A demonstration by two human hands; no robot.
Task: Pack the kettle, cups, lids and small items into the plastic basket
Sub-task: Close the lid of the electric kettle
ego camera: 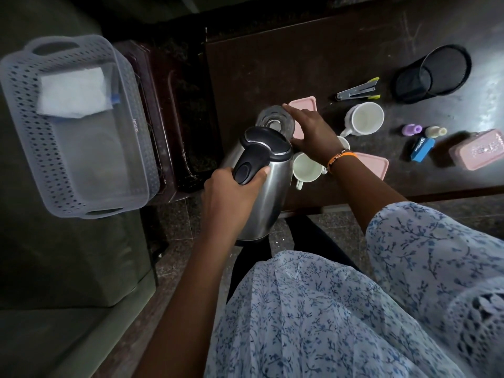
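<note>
My left hand (231, 197) grips the black handle of a steel kettle (268, 186), which is lifted and tilted off the table's near left corner. My right hand (311, 129) rests flat on the round kettle base (272, 120) on the dark table (286, 64). White cups stand nearby: one (305, 167) beside the kettle, one (364, 118) further right. Pink lids (304, 103) (373, 163) lie under and beside my right arm. The grey perforated plastic basket (24, 126) sits to the left, holding a white folded cloth (72, 92).
On the table's right side are a black mesh pen holder (433, 73) on its side, a stapler (357, 91), a purple item (411, 129), a small bottle (436, 131), a blue box (422, 148) and a pink box (477, 152). A dark maroon plastic chair (163, 105) stands between basket and table.
</note>
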